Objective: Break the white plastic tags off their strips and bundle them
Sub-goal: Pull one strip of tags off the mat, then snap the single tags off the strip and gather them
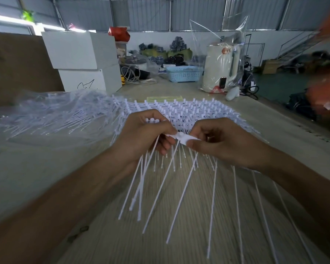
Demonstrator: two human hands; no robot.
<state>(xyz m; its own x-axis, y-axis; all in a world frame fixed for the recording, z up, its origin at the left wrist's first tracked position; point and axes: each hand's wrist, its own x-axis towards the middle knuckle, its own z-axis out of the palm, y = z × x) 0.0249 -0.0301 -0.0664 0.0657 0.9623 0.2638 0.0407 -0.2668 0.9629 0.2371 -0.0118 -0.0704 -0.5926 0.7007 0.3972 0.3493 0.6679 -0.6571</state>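
Observation:
My left hand (145, 134) grips a small bundle of loose white tags (141, 187), their heads sticking out above the fist and their thin tails hanging toward me. My right hand (217, 141) pinches the head end of a white tag strip (187, 139) between thumb and fingers, touching my left fingertips. Several long tails of that strip (213, 197) fan down over the table. Behind both hands lies a flat stack of unbroken tag strips (179, 109).
A clear plastic bag full of tags (51, 115) lies at the left on the wooden table (179, 244). White boxes (80, 60), a blue basket (183, 73) and a bagged white kettle (219, 67) stand at the back. A blurred orange shape (326, 92) fills the right edge.

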